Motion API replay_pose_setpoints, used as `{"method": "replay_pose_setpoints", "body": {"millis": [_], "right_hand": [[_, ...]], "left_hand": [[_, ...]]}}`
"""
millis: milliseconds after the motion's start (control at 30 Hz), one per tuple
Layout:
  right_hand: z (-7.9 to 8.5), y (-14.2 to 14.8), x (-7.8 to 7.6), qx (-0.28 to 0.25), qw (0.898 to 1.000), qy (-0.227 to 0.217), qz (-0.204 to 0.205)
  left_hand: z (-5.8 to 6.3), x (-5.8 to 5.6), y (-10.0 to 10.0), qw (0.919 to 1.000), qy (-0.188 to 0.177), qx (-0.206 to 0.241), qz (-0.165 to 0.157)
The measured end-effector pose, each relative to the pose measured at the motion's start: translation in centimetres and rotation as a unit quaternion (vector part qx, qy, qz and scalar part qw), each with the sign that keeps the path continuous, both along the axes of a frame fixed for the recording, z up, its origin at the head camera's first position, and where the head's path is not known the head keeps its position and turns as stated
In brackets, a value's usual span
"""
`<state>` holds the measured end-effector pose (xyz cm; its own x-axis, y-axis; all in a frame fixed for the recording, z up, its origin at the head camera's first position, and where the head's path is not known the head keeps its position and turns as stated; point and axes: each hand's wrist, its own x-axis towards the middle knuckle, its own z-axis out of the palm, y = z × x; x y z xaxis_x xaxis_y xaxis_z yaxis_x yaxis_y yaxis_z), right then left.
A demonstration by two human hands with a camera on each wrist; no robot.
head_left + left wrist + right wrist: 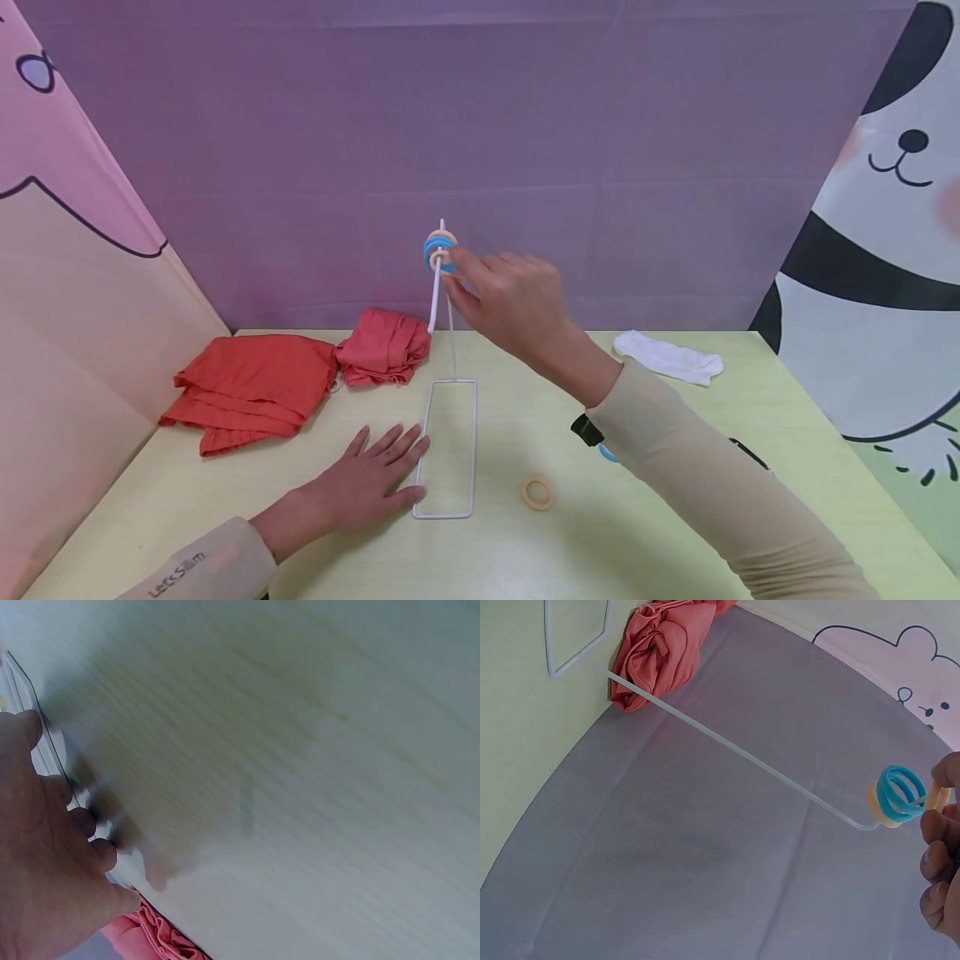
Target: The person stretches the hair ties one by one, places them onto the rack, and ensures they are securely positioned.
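A white wire stand (474,450) has a rectangular base on the table and a tall post ending in a forward-pointing arm. Blue rings (900,793) and a wooden ring (874,802) hang on that arm near the post. My right hand (517,304) pinches another wooden ring (939,796) between thumb and index finger, and the arm appears to pass through it. My left hand (367,483) lies with fingers spread across the left side of the stand's base. One more wooden ring (538,493) lies on the table right of the base.
A red cloth (251,387) and a smaller reddish cloth bundle (386,346) lie at the back left. A white cloth (667,358) is at the back right. Part of a blue ring (608,453) shows beneath my right forearm. A purple curtain (600,150) stands behind the table.
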<state>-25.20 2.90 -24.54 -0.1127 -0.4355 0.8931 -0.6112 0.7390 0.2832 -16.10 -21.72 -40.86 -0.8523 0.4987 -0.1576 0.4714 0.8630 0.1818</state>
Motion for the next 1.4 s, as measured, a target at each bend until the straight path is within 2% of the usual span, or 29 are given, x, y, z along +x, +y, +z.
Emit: {"method": "replay_pose_setpoints", "body": {"millis": [233, 333, 500, 633, 700, 767, 933, 1000, 1100, 1167, 1333, 1400], "right_hand": [[0.1, 0.0, -0.1, 0.010, 0.998, -0.042, -0.040], [0.1, 0.5, 0.1, 0.010, 0.997, -0.055, -0.045], [0.3, 2.6, 1.7, 0.015, 0.994, -0.100, -0.031], [-0.1, 5.3, 3.6, 0.021, 0.983, -0.183, -0.021], [-0.6, 6.8, 4.5, 0.027, 0.970, -0.240, -0.023], [-1.2, 8.1, 5.3, 0.032, 0.953, -0.298, -0.032], [-3.3, 11.4, 6.8, 0.049, 0.900, -0.425, -0.078], [-4.4, 12.8, 7.1, 0.053, 0.883, -0.457, -0.094], [-6.5, 14.9, 7.2, 0.057, 0.866, -0.484, -0.110], [-7.9, 16.1, 7.2, 0.061, 0.851, -0.507, -0.119], [-11.0, 18.1, 7.1, 0.071, 0.797, -0.582, -0.142], [-12.1, 18.5, 6.9, 0.073, 0.781, -0.602, -0.151]], "left_hand": [[0.0, 0.0, 0.1, 1.0000, 0.000, -0.004, 0.000], [0.0, 0.0, 0.2, 1.0000, 0.001, 0.000, -0.003], [-0.1, -0.1, 0.2, 1.0000, 0.005, -0.003, -0.002], [-0.2, -0.1, 0.2, 1.0000, 0.007, -0.005, 0.000], [-0.2, -0.2, 0.1, 0.9999, 0.010, -0.004, -0.001], [-0.2, -0.2, -0.1, 0.9999, 0.014, -0.004, -0.002], [-0.1, 0.0, -0.4, 0.9998, 0.018, 0.002, -0.003], [0.0, 0.0, -0.4, 0.9999, 0.016, 0.004, -0.003], [0.0, 0.0, -0.4, 0.9999, 0.014, 0.002, -0.004], [0.0, 0.0, -0.4, 0.9999, 0.014, -0.001, -0.003], [-0.2, -0.1, -0.3, 0.9999, 0.012, -0.004, 0.002], [-0.3, -0.2, -0.3, 0.9999, 0.012, -0.003, 0.002]]}}
